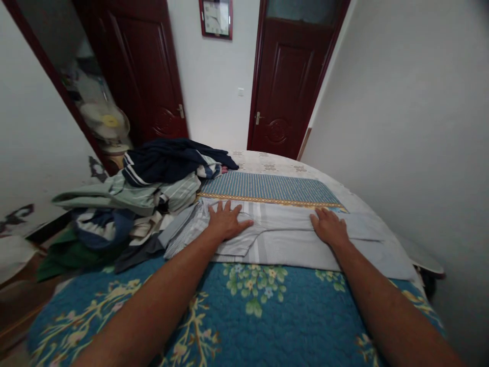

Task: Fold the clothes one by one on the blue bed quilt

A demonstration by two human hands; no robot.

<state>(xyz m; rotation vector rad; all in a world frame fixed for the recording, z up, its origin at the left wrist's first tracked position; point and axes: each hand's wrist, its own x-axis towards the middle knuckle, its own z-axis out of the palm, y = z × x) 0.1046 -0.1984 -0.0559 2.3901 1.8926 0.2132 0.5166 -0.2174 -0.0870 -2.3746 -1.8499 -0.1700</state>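
A light grey striped shirt (282,244) lies folded lengthwise across a teal floral quilted cloth (298,306). Its collar end is at the right or left; I cannot tell which. My left hand (225,221) rests palm down on the shirt's left part, where a sleeve lies folded over, fingers spread. On the shirt's right part my right hand (329,227) lies flat, fingers pointing away from me. Both hands touch the fabric from above and grip nothing.
A heap of clothes, with a navy garment (168,160) on top and a pale green striped one (126,191) below, sits at the left of the table. A white patterned tablecloth (284,165) covers the far end. Walls and two dark red doors (286,76) stand beyond.
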